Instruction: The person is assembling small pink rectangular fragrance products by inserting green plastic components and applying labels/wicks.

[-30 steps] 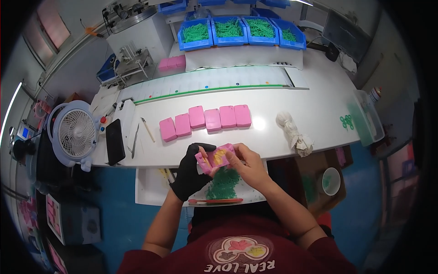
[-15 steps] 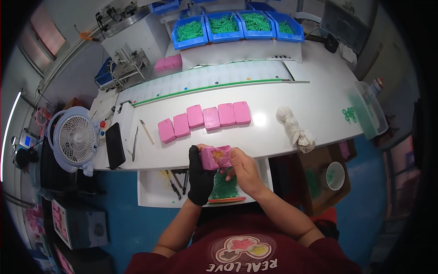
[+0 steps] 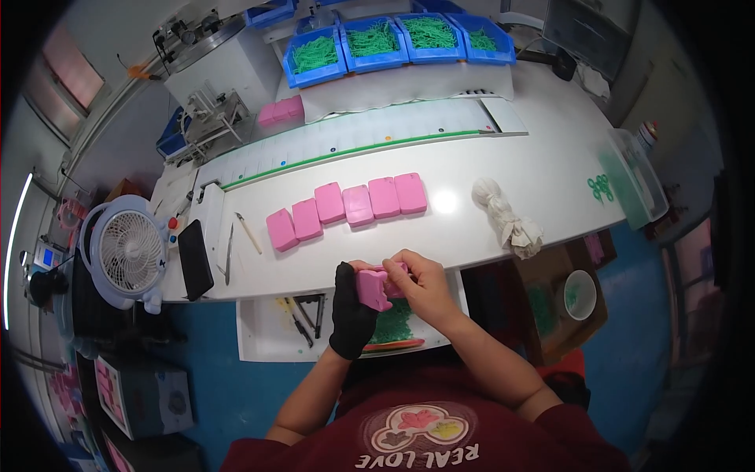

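Observation:
In front of me, over the table's near edge, is a pink rubber mould (image 3: 372, 291) with a jagged, notched edge. My left hand (image 3: 351, 318), in a black fingerless glove, is closed around its left side. Bare thumb and fingers of my right hand (image 3: 429, 291) pinch the mould's right part, which is bent back; the fingers hide what lies inside. Beneath my hands stands an open white drawer (image 3: 255, 334) with green bits (image 3: 393, 324) and several dark-handled tools. Beyond them a staggered row of pink blocks (image 3: 358, 206) lies on the white table (image 3: 448, 236).
Tweezers (image 3: 229, 256), a thin knife (image 3: 248, 233), a black phone (image 3: 196, 259) and a fan (image 3: 126, 248) are at left. A cloth bundle (image 3: 507, 220) lies right, near green rings (image 3: 600, 188) and a clear bin (image 3: 635, 185). Blue bins (image 3: 314, 61) of green pieces stand behind.
The mould has been turned, so its tan-coloured inside no longer shows and a notched edge faces up. My right hand has shifted slightly right and its fingers have curled over the mould.

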